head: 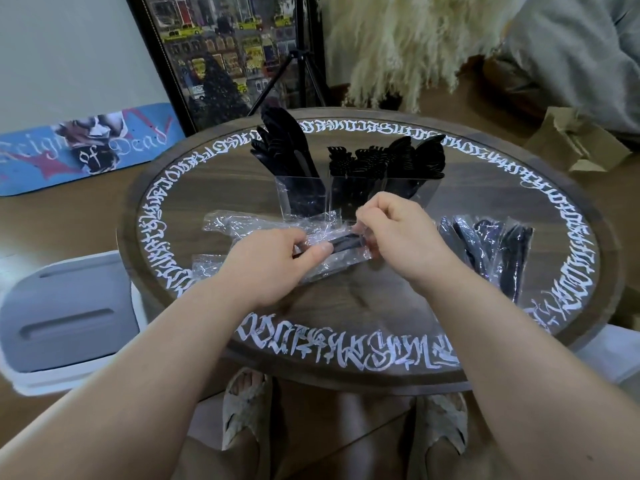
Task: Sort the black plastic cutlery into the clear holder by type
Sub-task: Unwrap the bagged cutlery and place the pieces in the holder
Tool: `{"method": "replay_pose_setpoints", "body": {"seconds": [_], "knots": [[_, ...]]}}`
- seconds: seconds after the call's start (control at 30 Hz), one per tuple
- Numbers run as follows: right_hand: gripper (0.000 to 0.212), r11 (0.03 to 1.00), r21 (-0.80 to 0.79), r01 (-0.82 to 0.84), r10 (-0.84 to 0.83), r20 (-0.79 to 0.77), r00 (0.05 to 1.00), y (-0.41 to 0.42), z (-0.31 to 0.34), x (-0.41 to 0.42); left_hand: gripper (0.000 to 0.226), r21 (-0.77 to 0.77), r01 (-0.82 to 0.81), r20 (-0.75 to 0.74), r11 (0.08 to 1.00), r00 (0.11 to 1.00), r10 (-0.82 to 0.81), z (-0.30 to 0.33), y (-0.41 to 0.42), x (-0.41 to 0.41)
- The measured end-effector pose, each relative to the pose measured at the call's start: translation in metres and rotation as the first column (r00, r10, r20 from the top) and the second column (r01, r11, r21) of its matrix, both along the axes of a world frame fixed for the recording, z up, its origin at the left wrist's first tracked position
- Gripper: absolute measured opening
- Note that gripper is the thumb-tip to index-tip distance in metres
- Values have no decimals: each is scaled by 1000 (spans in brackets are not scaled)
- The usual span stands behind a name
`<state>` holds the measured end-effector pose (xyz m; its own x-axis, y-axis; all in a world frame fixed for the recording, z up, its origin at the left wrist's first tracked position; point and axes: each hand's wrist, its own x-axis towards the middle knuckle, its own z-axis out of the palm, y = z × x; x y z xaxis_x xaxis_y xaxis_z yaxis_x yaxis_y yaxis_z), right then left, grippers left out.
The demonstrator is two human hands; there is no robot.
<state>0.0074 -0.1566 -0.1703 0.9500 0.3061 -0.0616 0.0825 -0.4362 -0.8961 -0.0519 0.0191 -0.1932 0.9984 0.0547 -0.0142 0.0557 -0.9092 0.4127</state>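
Observation:
A clear three-part holder [301, 199] stands at the middle of the round table. Black knives [287, 147] fill its left part, forks [360, 161] the middle, spoons [422, 157] the right. Just in front of it, my left hand [273, 261] grips a clear plastic packet [332, 258] with black cutlery inside. My right hand [401, 233] pinches the packet's right end. Several more wrapped black cutlery packets [491, 247] lie to the right.
Empty crumpled wrappers [242, 223] lie on the wooden table [346, 306] left of my hands. A grey-lidded bin [69, 313] sits on the floor at left. A tripod [304, 71] and framed picture stand behind; a cardboard box [575, 140] lies at far right.

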Motion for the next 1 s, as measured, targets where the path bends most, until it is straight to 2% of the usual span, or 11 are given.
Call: {"method": "replay_pose_setpoints", "body": {"seconds": [0.07,0.17,0.27,0.43,0.57,0.63,0.73,0.83,1.0], "knots": [[32,999,-47,-7,8,9,1000,0,0,-3,50,9,-29,3,1000,1000,29,-2,-1,1],[23,983,-185,2,8,53,999,0,-3,-5,52,8,-40,11,999,999,40,-4,-3,2],[14,981,-188,44,-31,74,997,-5,-7,-1,55,20,-49,5,999,999,49,-3,-2,3],[20,985,-136,102,-97,45,994,-12,-8,3,57,0,-89,-7,996,996,89,2,0,4],[17,937,-259,232,-172,235,957,-14,-6,6,55,39,-106,-21,994,994,107,2,0,5],[14,939,-195,285,-216,312,925,-14,0,5,52,62,-128,-29,990,991,130,1,1,6],[15,972,-137,192,-143,307,941,-10,5,-2,50,69,-148,-27,987,988,150,0,1,6],[15,959,-277,64,6,245,970,-5,-2,-6,52,66,-141,-24,988,989,143,1,-1,6],[20,927,-375,8,39,117,992,-7,-5,-3,50,6,-127,28,992,992,127,2,-4,3]]}}
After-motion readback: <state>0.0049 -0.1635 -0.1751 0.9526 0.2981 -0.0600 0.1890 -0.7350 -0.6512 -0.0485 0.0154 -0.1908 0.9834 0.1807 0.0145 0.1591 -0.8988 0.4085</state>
